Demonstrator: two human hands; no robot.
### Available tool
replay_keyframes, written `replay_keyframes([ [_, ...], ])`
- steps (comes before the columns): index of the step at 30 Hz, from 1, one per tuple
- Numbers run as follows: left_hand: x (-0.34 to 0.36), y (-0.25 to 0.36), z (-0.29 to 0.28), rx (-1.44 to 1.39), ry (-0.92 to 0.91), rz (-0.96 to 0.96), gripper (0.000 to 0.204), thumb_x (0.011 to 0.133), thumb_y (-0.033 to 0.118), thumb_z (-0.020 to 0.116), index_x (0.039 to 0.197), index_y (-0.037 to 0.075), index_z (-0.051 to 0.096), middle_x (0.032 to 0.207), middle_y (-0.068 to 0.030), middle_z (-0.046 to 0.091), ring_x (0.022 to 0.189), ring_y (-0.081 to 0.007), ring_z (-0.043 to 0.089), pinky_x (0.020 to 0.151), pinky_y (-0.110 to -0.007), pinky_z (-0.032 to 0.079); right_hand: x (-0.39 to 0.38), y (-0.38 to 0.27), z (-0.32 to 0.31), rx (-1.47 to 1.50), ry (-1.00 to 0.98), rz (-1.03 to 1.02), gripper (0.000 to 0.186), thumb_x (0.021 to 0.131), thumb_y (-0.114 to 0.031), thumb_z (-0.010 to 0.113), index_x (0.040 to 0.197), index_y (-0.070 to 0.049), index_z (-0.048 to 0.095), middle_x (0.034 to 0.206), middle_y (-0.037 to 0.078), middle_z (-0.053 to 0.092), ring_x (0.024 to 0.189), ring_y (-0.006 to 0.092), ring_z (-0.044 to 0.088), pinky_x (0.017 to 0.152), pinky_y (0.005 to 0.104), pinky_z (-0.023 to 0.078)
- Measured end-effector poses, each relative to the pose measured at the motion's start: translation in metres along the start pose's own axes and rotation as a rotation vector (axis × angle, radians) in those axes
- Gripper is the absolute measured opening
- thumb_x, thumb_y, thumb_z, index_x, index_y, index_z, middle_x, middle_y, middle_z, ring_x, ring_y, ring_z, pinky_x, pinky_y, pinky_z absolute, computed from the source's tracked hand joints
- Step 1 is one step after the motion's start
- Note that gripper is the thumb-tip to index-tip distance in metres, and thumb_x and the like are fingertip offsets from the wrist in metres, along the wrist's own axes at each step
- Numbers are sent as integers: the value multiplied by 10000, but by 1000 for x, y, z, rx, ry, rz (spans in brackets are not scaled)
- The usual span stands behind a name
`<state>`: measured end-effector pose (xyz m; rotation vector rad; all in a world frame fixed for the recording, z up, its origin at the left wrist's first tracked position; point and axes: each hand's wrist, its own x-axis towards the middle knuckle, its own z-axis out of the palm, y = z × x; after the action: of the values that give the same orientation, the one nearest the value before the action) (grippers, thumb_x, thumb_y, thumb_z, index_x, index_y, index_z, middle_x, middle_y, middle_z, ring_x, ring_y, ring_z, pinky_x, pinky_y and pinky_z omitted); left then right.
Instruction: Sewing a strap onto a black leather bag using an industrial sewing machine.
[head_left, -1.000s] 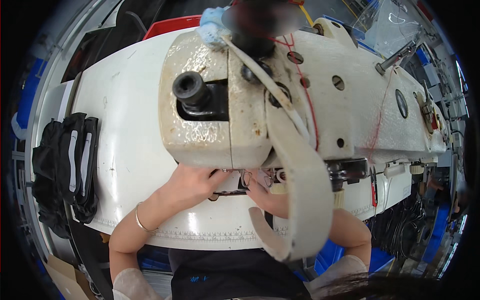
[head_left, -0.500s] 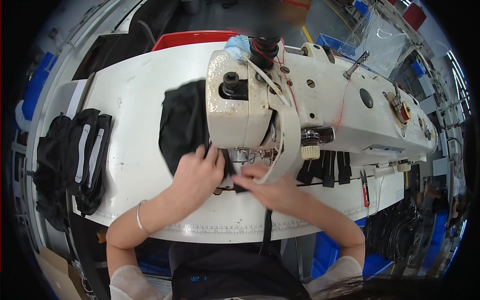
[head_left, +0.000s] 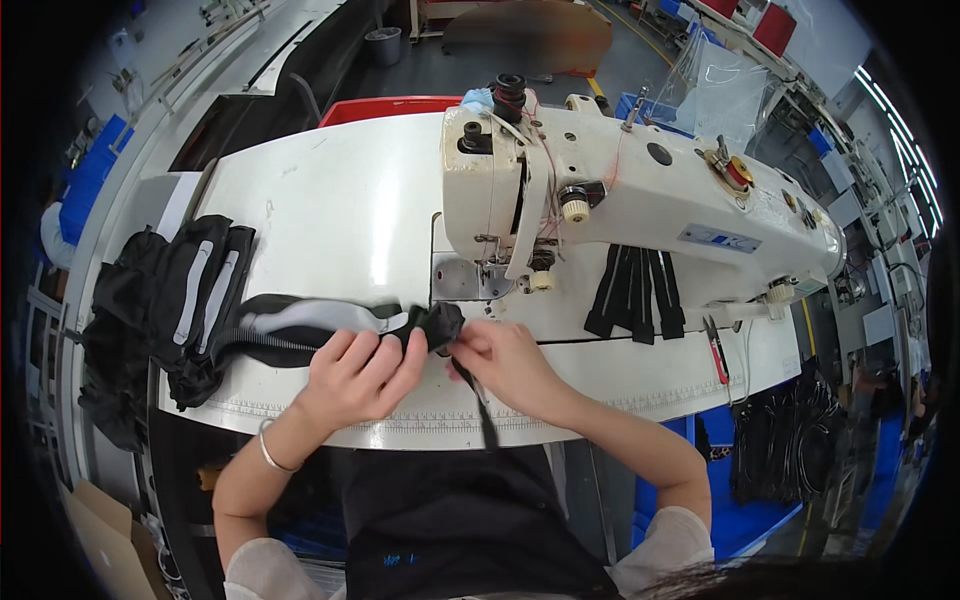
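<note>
A black fabric piece with a light grey strip lies across the white table, left of the sewing machine. My left hand is closed on it near its right end. At that end, my right hand pinches the dark edge, and a narrow black strap hangs down beside the fingers toward the table's front edge. Both hands are in front of the metal needle plate, apart from the needle. Exactly what the right fingertips grip is partly hidden.
Folded black pieces with grey strips are stacked at the left. Several black straps lie under the machine arm. Red-handled snips rest to the right. A printed ruler runs along the table's front edge; a red bin stands behind.
The black fabric has come out from beside the machine head toward me and now stretches leftward, grey strip showing. Both hands have moved away from the needle area. My view has shifted back.
</note>
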<state>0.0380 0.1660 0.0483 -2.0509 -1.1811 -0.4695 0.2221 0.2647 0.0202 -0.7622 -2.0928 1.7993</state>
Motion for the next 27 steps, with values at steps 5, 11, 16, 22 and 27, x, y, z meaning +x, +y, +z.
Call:
replay_keyframes([
  [5,-36,40,9,-86,-420,-448,432,709,75,634,1130,-11,597,862,-90,490,770,-214,507,650,-304,452,23,23,24,219,296,-106,156,943,-88,506,928,63,545,772,125,689,667,149,661,633,248,506],
  [11,21,-6,17,-580,-202,-456,577,709,124,758,1217,-3,515,975,-111,537,881,-227,544,790,-327,454,20,30,21,384,258,-211,143,955,-59,485,1045,49,510,917,105,669,791,107,630,713,235,494],
  [16,19,-33,55,-1440,-559,-800,417,703,53,791,1029,15,534,728,21,433,706,-80,394,677,-224,371,8,20,16,572,185,-36,143,953,-44,478,1079,22,496,863,86,649,792,133,652,697,236,500],
  [22,24,-49,54,-1485,-790,-717,258,746,49,755,945,-16,604,684,12,517,663,-66,454,638,-216,403,-21,17,-8,105,-172,-145,285,913,7,487,1188,-65,512,938,138,649,845,196,663,709,287,519],
  [27,19,-57,66,-1514,-804,-656,163,828,73,668,954,-9,603,750,-20,620,710,-80,538,650,-239,441,-15,35,-21,-1001,-6,-1009,342,750,8,636,1091,12,613,989,122,613,869,235,630,725,354,510],
])
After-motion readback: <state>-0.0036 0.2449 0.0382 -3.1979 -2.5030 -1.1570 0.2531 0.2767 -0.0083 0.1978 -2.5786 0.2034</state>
